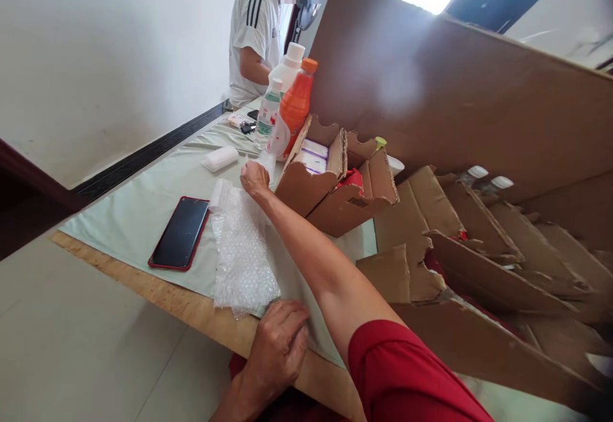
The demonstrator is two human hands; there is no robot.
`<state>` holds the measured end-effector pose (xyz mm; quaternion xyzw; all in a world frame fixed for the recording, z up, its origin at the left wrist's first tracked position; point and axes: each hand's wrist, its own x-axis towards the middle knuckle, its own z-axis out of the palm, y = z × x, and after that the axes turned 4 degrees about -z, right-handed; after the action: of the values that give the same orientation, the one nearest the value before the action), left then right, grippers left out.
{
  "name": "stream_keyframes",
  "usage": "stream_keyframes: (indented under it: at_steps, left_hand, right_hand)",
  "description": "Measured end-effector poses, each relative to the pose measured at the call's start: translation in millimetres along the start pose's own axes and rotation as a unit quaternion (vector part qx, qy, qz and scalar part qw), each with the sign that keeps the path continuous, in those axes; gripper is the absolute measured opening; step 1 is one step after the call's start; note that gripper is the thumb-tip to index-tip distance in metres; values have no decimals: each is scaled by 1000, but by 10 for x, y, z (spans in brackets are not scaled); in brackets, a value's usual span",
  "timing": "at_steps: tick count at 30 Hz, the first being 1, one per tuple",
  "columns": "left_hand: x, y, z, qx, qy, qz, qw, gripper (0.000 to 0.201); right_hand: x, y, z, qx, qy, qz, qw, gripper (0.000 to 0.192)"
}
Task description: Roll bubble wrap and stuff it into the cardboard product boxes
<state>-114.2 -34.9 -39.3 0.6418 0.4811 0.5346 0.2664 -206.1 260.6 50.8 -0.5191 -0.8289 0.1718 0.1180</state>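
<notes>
My right hand (255,178) reaches far over the table, its fingers closed in a pinch beside some clear plastic (267,165) at the foot of the orange bottle (295,106). What the fingers hold is hidden. My left hand (283,339) rests at the table's near edge with loosely bent fingers and nothing visible in them. Just beyond its fingertips lies a flattened piece of bubble wrap (244,256), stretching towards my right hand. A phone with a red case (181,233) lies left of the wrap. Farther back is a small white roll (221,158).
Cardboard boxes (306,195) with white packets (312,157) stand right of my forearm; more cut cartons (479,301) fill the right side. Behind the orange bottle are a clear bottle (268,115) and a white jug (286,71). A person in a white shirt (253,26) stands at the far end.
</notes>
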Motion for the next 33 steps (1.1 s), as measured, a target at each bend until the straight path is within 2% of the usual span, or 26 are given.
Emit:
stream_keyframes:
  at_steps: [2, 4, 7, 9, 11, 13, 16, 18, 20, 23, 25, 26, 28, 30, 33]
  left_hand:
    - [-25, -12, -9, -7, 3, -6, 1000, 27]
    - [-49, -40, -35, -35, 3, -38, 999, 26]
    - [-51, -88, -94, -153, -1, -144, 978, 37]
    - [-22, -94, -122, -284, 8, -201, 937, 59]
    - [17, -67, -121, -406, 31, -233, 883, 74]
    - [44, -8, -85, -473, 59, -274, 835, 75]
    - [31, 118, 30, -490, 109, -370, 782, 61]
    - [-17, 217, 140, -466, 130, -420, 768, 56]
    - [-83, 318, 265, -424, 126, -436, 783, 54]
    - [-174, 439, 453, -326, 78, -418, 844, 55]
    - [-210, 486, 558, -234, 42, -403, 884, 59]
    - [-218, 502, 597, -186, 28, -391, 901, 62]
    - [-208, 529, 639, -93, 20, -345, 934, 68]
    - [-158, 566, 641, 8, 29, -267, 963, 69]
    - [14, 637, 642, 115, 20, -176, 977, 61]
  right_hand:
    - [-170, 37, -150, 43, 69, -15, 997, 33]
    - [-482, 63, -291, 149, 160, -53, 974, 29]
    - [-1220, 131, -422, 349, 278, -112, 888, 15]
    - [-1828, 232, -463, 427, 302, -109, 845, 17]
    - [-2449, 395, -491, 480, 296, -61, 823, 23]
    - [-3029, 615, -523, 518, 290, 3, 805, 27]
    - [-3776, 1002, -578, 541, 297, 96, 781, 28]
    - [-4178, 1259, -607, 530, 311, 156, 773, 29]
    - [-4494, 1500, -616, 511, 329, 201, 768, 30]
    - [-4813, 1841, -586, 480, 354, 234, 768, 32]
    - [-4959, 2053, -552, 442, 368, 242, 781, 31]
    - [-5025, 2153, -537, 410, 371, 243, 797, 29]
    - [-5160, 2335, -525, 319, 375, 240, 837, 28]
    - [-5292, 2490, -549, 215, 385, 237, 866, 31]
    - [-5408, 2680, -665, 133, 414, 241, 867, 41]
